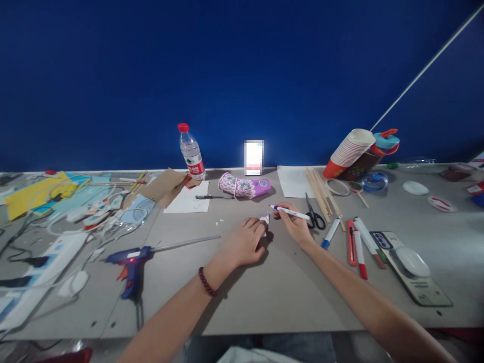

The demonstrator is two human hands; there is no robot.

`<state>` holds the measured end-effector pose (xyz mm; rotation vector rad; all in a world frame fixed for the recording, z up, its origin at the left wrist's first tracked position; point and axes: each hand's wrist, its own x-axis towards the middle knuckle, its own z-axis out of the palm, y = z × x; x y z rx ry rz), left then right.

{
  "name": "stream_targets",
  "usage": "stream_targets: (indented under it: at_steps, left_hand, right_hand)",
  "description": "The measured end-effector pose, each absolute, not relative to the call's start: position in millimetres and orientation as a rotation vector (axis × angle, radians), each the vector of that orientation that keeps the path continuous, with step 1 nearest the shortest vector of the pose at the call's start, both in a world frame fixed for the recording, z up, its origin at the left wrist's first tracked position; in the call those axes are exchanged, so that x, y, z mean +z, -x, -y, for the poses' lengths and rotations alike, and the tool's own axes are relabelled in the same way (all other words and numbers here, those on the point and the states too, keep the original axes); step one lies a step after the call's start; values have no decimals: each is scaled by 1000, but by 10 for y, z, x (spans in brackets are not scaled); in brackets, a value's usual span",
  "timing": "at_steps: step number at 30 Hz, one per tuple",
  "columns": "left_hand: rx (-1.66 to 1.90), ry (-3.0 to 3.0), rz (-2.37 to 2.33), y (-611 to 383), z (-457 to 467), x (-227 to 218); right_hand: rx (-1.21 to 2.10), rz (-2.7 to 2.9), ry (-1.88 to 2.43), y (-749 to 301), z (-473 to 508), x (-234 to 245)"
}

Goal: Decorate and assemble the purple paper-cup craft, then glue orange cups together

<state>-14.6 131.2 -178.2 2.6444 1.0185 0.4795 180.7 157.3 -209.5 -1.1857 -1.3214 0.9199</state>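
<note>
In my right hand (294,225) is a white marker (293,212) with a purple tip pointing left. My left hand (245,242), a dark bead bracelet on its wrist, is closed on a small white paper piece (266,220) with purple marks, pressed near the tabletop. The marker tip is close above the paper piece; whether they touch I cannot tell. Behind both hands lies a purple-and-white decorated paper-cup tube (245,186) with a scale pattern. Black scissors (315,214) rest just right of my right hand.
A glue gun (132,262) with a lit red light lies left, its long stick reaching toward my left hand. Further left are a power strip (41,277) and cables. A water bottle (192,154) stands behind. Stacked cups (348,154), wooden sticks (318,194), markers and a phone (412,269) are right.
</note>
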Motion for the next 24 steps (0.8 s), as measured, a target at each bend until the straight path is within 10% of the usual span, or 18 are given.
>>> stream_targets:
  at_steps: [24]
  left_hand:
    - [495, -2793, -1008, 139, -1320, -1803]
  right_hand:
    - [899, 1494, 1288, -1885, -1646, -2005]
